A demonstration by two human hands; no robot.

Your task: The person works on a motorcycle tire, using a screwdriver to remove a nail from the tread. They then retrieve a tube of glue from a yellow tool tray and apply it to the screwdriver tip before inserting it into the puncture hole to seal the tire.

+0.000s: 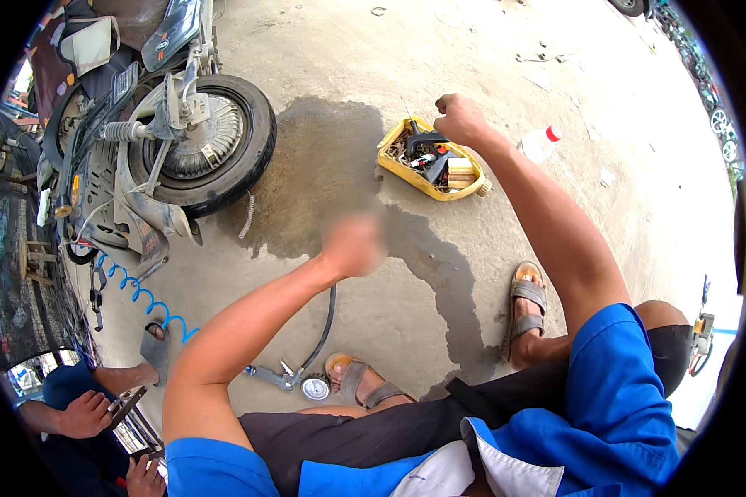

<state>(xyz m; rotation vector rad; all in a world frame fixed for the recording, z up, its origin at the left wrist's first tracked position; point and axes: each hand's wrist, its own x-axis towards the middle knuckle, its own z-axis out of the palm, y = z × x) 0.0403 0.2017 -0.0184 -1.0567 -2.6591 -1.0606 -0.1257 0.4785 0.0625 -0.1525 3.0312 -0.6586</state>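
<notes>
My right hand (462,120) is closed above the right end of a yellow plastic tray (435,192) of tools and small metal parts; what it holds, if anything, I cannot make out. A black-handled tool (419,142) lies in the tray just below it. My left hand (353,242) is over the wet patch on the concrete, smeared by a blur, so its fingers are hidden. Near my left forearm lie an inflator with a round gauge (315,387) and a dark hose (322,331). A clear bottle with a red cap (539,146) stands right of the tray.
A partly dismantled scooter with its wheel (251,172) fills the upper left. A blue coiled hose (133,282) runs below it. At lower left are another person's hands (87,414) holding dark objects. My sandalled feet (526,302) are on the concrete. Wheels line the far right rim.
</notes>
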